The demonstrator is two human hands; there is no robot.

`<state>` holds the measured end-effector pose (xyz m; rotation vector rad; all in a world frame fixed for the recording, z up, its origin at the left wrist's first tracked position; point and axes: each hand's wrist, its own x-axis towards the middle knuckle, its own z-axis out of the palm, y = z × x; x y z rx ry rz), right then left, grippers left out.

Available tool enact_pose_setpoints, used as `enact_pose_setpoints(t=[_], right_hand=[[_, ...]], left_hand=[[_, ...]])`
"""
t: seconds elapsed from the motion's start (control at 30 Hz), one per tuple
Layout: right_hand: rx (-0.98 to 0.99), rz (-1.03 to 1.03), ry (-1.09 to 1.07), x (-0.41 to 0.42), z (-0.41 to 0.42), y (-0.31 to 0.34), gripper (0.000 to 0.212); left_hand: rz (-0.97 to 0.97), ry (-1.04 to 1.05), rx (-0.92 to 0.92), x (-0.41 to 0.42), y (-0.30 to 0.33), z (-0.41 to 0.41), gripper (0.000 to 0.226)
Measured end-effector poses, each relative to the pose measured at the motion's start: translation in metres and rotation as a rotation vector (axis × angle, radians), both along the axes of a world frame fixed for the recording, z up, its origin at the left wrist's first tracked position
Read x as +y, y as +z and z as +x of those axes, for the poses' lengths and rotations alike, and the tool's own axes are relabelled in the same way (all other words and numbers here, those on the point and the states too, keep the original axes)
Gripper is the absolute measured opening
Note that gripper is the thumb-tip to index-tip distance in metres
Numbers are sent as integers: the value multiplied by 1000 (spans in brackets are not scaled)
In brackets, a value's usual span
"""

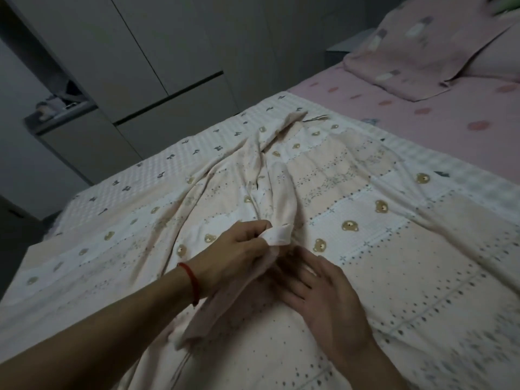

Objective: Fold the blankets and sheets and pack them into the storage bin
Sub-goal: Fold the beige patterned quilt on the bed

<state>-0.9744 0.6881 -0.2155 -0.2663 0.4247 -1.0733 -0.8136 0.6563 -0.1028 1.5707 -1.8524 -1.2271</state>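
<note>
Left hand: the left hand point(239, 243) reached in from the lower left, a red string bracelet point(192, 282) on its wrist; its grip was closed, fingers and thumb pinching a small rolled corner of the bear-print sheet point(365, 235).
Right hand: the right hand point(323, 299) lay palm down just beside the left, fingers straight and spread on the cloth, its grip slack and holding nothing; the fingertips were partly blurred.
Bear-print sheet: pale peach and white, with bear faces, dotted bands and small crosses, it was spread across the near part of the bed; a long bunched ridge ran up its middle from the pinched corner toward the far edge, and a folded flap hung under the left hand.
Checked blanket: a white waffle-textured blanket point(157, 167) with small dark bow motifs lay under the sheet, showing along its far and left edges.
Bed: a pink fitted sheet point(422, 108) with round spots covered the far right part of the mattress.
Pillow: a pink patterned pillow point(422, 52) rested at the top right.
Background: grey wardrobe doors point(140, 52) stood beyond the bed, with a dim open niche at the left.
</note>
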Motion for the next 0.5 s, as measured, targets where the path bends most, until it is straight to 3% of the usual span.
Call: enact_pose_setpoints(t=[0.07,0.13,0.23,0.33,0.37,0.43,0.47,0.5], right_hand=[[-148,3,37,1,-3,2,68],[-189,10,34,0,-9,6,58],[-119,-15,-76,-2,-14,12,49],[-32,-82,-232,-2,-14,13,56],[133,-138,-310,1,-14,13,54],[736,-386,-561,4,-17,10,45],[1042,-568,-686,3,-18,7,42],[1228,-773,-771,1,-18,4,40]], left_hand=[[78,-86,33,9,4,-5,29],[170,-217,6,17,10,-6,21],[346,-364,-107,25,12,-1,20],[401,-469,-278,26,4,2,17],[411,-508,-343,26,3,2,13],[416,-498,-437,20,3,-1,15],[389,-388,-412,17,4,-5,22],[318,-203,-345,14,8,-11,25]])
